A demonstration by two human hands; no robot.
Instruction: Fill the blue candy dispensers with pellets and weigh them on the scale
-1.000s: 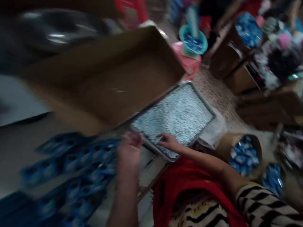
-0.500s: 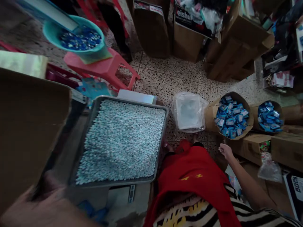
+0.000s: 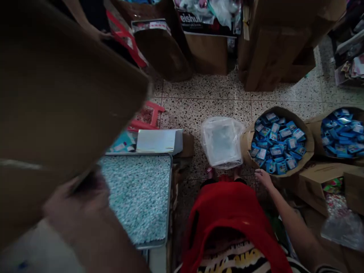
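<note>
My left hand [image 3: 76, 200], blurred and close to the camera, grips the lower edge of a large brown cardboard box [image 3: 59, 98] that is lifted and tilted across the left of the view. Under it lies a grey metal tray [image 3: 169, 197] filled with small pale blue-white pieces. My right hand [image 3: 263, 177] reaches low to the right with fingers loosely spread and nothing in them, just short of a brown paper bag [image 3: 308, 146] full of blue packets. A red apron [image 3: 227, 216] covers my lap.
A clear plastic bag [image 3: 222, 142] lies on the speckled tile floor [image 3: 204, 102]. A second bag of blue packets [image 3: 341, 132] stands at the far right. Cardboard boxes [image 3: 267, 49] line the back. A pink stool [image 3: 146, 117] shows behind the tray.
The view swung to the right and down. My right hand left the tray and now hangs near the bag of blue packets. The cardboard box rose and tilted over the tray.
</note>
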